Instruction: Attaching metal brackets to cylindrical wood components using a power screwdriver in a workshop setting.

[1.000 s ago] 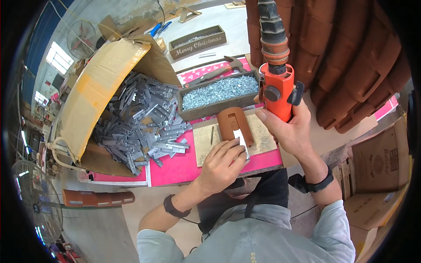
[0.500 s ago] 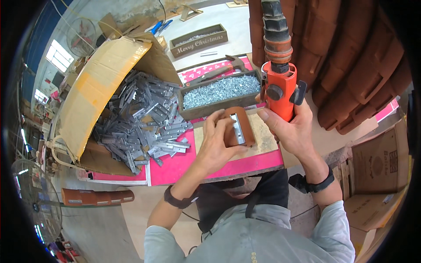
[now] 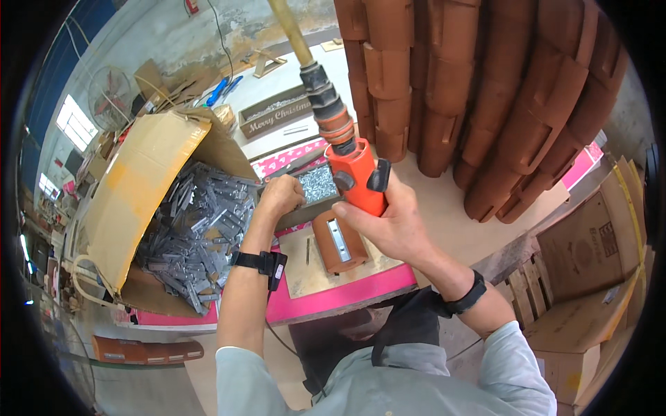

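Worn walls (image 3: 173,41) are rising behind a pink-covered table (image 3: 305,308). Over it, the left grip (image 3: 283,195) is curling its fingers into the screw tray (image 3: 305,212); whether it is pinching any screws (image 3: 320,184) is staying hidden. The right grip (image 3: 394,219) is wrapping snugly around a red driver (image 3: 358,182). Half a second ago the left grip was touching the block (image 3: 324,244); now it is working apart from it, and the block is lying between both grips, nearer the body, with a strip (image 3: 338,240) sitting in its slot. That is suggesting the strip is seated well enough to be left alone. Below the left grip, a pale board (image 3: 295,274) is carrying the block and a thin rod (image 3: 308,251). To that grip's left, a carton (image 3: 132,201) is spilling loose strips (image 3: 198,239); beyond the grip, a small tray (image 3: 281,122) is standing. Beyond and right of the right grip, brown stacks (image 3: 451,90) are towering, with boxes (image 3: 583,243) standing farther right. Far beyond the left grip, a fan (image 3: 111,93) is standing near a window (image 3: 76,128).
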The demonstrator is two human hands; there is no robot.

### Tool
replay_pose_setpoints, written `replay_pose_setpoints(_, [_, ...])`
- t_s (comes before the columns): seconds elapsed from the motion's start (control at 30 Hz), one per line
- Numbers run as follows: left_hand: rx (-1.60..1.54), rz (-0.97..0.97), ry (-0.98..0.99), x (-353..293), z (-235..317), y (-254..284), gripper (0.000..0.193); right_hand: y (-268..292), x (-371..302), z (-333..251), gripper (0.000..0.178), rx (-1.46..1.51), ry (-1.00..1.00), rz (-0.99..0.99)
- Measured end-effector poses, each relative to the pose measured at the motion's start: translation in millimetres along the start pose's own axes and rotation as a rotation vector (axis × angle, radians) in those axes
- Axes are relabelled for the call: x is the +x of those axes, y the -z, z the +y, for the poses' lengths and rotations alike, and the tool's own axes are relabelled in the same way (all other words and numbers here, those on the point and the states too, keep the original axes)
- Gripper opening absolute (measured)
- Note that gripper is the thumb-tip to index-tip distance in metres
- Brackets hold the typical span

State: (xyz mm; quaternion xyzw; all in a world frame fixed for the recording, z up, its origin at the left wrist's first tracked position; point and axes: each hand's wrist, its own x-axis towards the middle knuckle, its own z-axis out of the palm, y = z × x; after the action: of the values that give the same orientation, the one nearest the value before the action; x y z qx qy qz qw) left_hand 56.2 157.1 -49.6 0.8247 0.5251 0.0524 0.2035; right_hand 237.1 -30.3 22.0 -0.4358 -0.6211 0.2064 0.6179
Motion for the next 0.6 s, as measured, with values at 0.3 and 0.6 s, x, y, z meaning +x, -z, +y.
replay_pose_setpoints(0.3, [-0.223,0.249,-0.023,-21.3,-6.8,-10.0,0.018,-1.5,2.7,1.8,0.037,-0.029,-0.009,0.010])
replay_pose_setpoints(0.6, [-0.742,0.368,-0.073,-61.5,2.1,-14.8,0.014,1.1,17.5,-1.5,0.043,0.018,0.072,0.066])
